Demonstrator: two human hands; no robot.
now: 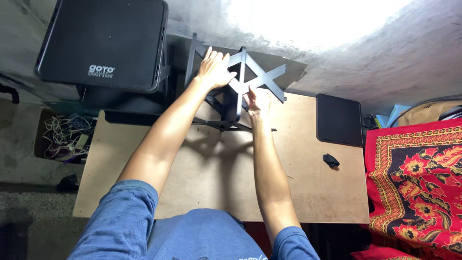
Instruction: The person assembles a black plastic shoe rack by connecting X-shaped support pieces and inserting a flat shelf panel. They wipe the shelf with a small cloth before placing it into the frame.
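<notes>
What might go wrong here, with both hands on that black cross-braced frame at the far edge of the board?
1. The black frame stands at the far edge of the wooden board, so a push might tip it off the back.
2. The right hand sits close under the crossing bars; fingers might get pinched if they fold.
3. The small black part lies loose near the board's right side and may get knocked off.

sleeves (126,212) — short, blue (soft knit) | forearms bare | hands (214,70) — bare, no rings
</notes>
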